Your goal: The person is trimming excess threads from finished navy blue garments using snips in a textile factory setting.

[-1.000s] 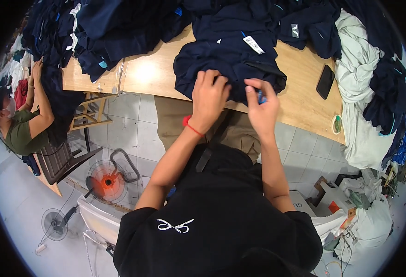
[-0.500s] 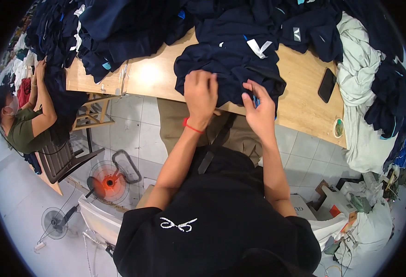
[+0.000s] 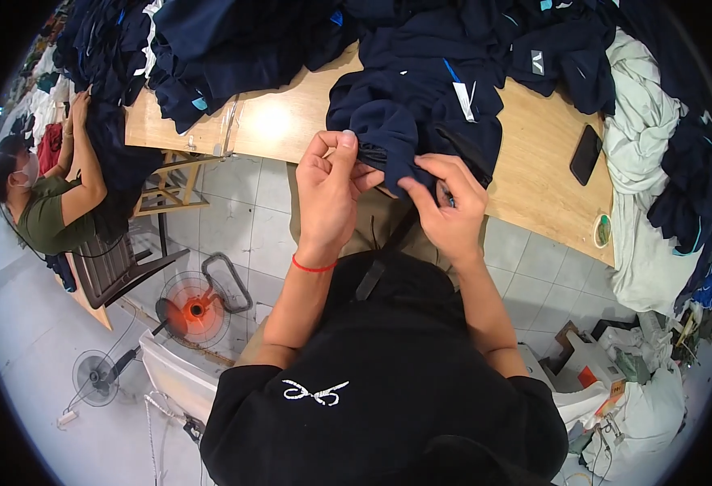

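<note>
A navy garment [image 3: 420,105] lies bunched at the table's near edge, with a white label [image 3: 463,101] on its far part. My left hand [image 3: 329,182] is closed on a fold of it, thumb pressed over the fingers. Beside it, my right hand [image 3: 453,202] pinches the same cloth between thumb and fingers. A small dark thing shows among the right hand's curled fingers, too little of it visible to name. The cloth between both hands is raised and hangs slightly over the edge.
Piles of navy clothing [image 3: 234,40] cover the far side of the wooden table [image 3: 546,174]. A black phone [image 3: 586,155] lies to the right, near pale cloth [image 3: 643,121]. At left, a co-worker [image 3: 56,202] handles dark fabric. Fans [image 3: 197,309] stand on the floor.
Both hands have come together on the garment and closed on its near edge. Before, they were apart with fingers looser. The near cloth is now lifted and folded between them.
</note>
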{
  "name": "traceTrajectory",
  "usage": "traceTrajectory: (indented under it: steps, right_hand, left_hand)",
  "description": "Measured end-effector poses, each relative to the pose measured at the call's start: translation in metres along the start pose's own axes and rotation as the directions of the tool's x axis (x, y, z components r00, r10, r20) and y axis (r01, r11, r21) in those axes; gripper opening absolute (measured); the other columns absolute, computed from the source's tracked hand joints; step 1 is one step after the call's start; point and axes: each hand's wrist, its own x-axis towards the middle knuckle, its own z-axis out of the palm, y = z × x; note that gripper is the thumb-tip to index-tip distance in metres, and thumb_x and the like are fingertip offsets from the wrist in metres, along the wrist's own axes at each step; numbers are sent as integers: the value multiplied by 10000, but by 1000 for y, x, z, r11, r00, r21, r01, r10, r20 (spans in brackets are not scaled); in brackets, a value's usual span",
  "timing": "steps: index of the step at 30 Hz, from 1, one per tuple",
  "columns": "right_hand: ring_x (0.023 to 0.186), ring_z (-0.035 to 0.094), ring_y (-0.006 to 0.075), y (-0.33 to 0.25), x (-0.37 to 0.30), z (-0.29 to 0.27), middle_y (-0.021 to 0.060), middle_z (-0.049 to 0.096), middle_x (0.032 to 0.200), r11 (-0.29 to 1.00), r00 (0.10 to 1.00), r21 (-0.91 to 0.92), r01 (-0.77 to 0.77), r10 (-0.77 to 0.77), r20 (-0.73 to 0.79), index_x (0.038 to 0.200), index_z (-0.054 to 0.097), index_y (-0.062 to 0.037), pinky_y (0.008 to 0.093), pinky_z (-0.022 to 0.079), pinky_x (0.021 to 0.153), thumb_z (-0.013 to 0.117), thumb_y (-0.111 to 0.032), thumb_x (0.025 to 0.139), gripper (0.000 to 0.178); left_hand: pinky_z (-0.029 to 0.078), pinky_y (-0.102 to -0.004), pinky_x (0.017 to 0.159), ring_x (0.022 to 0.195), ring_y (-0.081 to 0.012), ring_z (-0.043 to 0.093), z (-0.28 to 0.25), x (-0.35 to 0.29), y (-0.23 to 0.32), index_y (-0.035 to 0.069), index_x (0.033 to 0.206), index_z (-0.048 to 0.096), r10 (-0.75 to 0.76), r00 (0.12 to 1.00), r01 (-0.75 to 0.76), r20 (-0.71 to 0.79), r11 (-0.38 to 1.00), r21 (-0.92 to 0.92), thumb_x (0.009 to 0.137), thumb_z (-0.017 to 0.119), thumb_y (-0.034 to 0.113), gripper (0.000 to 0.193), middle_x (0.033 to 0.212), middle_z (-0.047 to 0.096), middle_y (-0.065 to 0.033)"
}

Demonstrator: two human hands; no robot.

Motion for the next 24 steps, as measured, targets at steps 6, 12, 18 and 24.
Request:
traceTrajectory:
  steps: [6,12,18,24]
  right_hand:
    - [652,520,60,13,0,-6,25,710,794,989,979,-35,-141,134,-154,1061,788,29,232,408,589,766,-64,1002,112]
    - [730,501,46,21,3,-3,-20,663,797,966,939,31,-255,255,-230,1025,755,64,240,432,667,743,-145,1039,209]
    - [847,640,79,22,8,-17,38,762,886,948,925,112,-296,314,-213,1079,777,47,243,499,812,713,-136,1054,195]
    - [836,647,87,114,0,-75,32,763,907,899,750,27,-436,380,-542,1145,806,9,271,535,808,753,-174,1027,225]
  left_hand:
    - [623,-264,694,753,-99,717,-8,2,4,49,1070,607,108,992,-106,-66,994,40,1132,610,254,214,846,694,-17]
    - [627,-266,695,736,-109,716,-3,5,6,53,1023,629,-25,998,24,-64,999,-26,1133,607,265,240,883,727,-43]
    - [627,-299,799,843,-138,724,-19,5,-3,53,1081,672,-13,1000,13,3,997,-75,1137,593,290,256,995,756,-68]
    - [615,-410,1004,1091,-245,736,-109,17,-62,9,1378,642,-333,908,414,254,614,-672,1145,553,292,377,1309,727,-128]
